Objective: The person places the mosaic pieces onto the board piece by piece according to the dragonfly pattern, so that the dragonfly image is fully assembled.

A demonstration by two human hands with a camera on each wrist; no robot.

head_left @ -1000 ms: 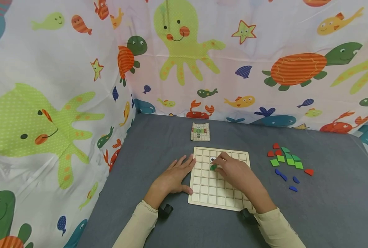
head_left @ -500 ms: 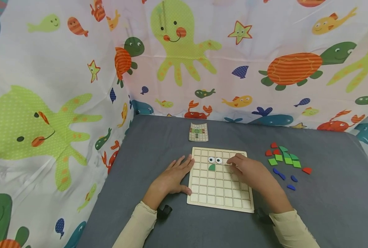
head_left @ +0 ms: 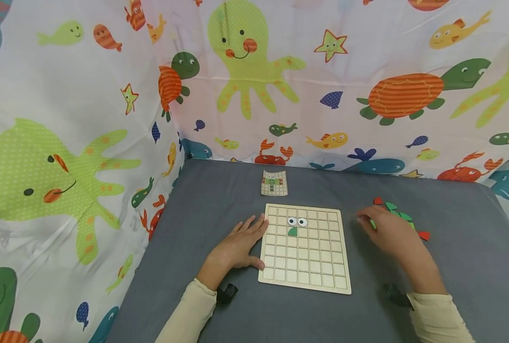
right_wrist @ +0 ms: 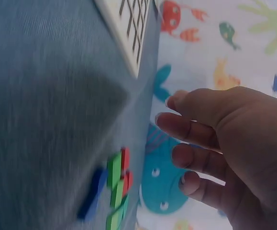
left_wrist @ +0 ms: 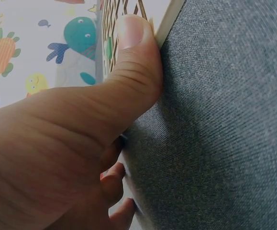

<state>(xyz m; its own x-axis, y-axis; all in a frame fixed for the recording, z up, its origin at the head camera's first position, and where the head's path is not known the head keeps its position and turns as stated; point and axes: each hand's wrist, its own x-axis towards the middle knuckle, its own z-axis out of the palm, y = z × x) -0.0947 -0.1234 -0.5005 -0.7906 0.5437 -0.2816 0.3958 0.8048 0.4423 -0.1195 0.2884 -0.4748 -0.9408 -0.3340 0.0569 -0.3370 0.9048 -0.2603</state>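
The square wooden grid board [head_left: 306, 259] lies flat on the grey cloth. Two white eye pieces [head_left: 297, 222] sit side by side in its upper cells, and a dark green quarter-round piece [head_left: 292, 232] fills the cell below the left one. My left hand [head_left: 236, 245] rests along the board's left edge, fingers spread; in the left wrist view the thumb [left_wrist: 137, 57] lies on the rim. To the right of the board, my right hand [head_left: 391, 233] hovers by the loose pieces with loosely bent fingers and nothing between them. It hides several pieces in the head view.
Beyond the board lies a small pattern card [head_left: 274, 183]. Red [head_left: 424, 236] and green pieces [head_left: 390, 206] show around my right hand. The right wrist view shows a blue piece [right_wrist: 93, 194]. A curtain with sea animals [head_left: 246, 133] borders the table at back and left.
My right hand has let go of the green quarter-round piece on the board and moved right to the loose pieces, uncovering both eye pieces. My left hand has stayed at the board's edge.
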